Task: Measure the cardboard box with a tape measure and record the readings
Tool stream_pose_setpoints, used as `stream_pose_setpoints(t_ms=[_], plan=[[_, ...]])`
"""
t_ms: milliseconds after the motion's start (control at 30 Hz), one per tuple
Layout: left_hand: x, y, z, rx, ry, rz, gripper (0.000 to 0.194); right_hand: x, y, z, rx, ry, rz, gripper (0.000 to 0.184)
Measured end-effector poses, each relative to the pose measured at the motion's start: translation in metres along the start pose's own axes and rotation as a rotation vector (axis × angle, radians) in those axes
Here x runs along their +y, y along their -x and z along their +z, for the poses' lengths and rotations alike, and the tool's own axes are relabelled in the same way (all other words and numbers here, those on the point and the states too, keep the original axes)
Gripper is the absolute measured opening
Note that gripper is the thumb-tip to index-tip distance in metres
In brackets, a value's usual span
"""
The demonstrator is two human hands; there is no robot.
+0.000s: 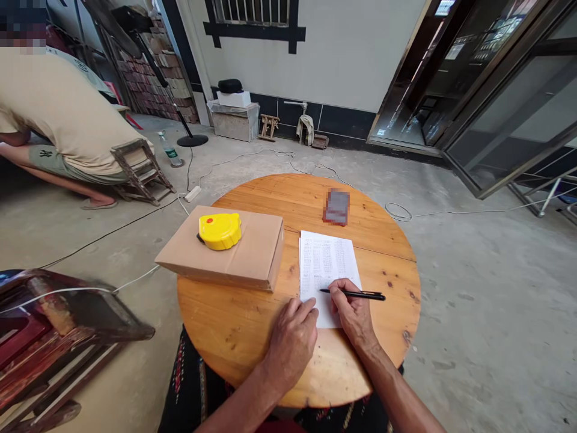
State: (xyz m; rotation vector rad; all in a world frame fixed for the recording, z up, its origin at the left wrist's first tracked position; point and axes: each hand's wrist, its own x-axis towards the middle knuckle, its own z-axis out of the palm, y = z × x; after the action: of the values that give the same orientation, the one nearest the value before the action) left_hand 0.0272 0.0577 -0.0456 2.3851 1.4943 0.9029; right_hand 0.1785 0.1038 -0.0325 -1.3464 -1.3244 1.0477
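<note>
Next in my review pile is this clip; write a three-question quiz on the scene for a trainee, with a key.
1. Which side's hand holds the pen? (a) left (b) right
2. True or false: the tape measure lies on the paper.
3. Fill in: the box rests on a round wooden ____.

Key:
1. b, the right hand
2. False; it lies on the box
3. table
</note>
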Motion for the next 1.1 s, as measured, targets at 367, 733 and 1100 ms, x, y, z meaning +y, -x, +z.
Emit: stream_pose_setpoints(t_ms=[367,733,1100], plan=[[-0.0001,-0.0016,-0.0031,-0.015,0.016,0.004,0.031,0.0035,0.0007,0.0009,-0.069,0.181,-0.133,0.021],[-0.0007,-0.0018,-0.0019,-0.025,0.036,-0.011,0.034,0.0034,0.0016,0.0024,-0.082,0.252,-0.172,0.019],[0.0003,-0.0013,-0.0033,-0.02,0.047,-0.027,0.034,0.0051,-0.0006,0.0027,-0.084,0.26,-0.177,0.019]])
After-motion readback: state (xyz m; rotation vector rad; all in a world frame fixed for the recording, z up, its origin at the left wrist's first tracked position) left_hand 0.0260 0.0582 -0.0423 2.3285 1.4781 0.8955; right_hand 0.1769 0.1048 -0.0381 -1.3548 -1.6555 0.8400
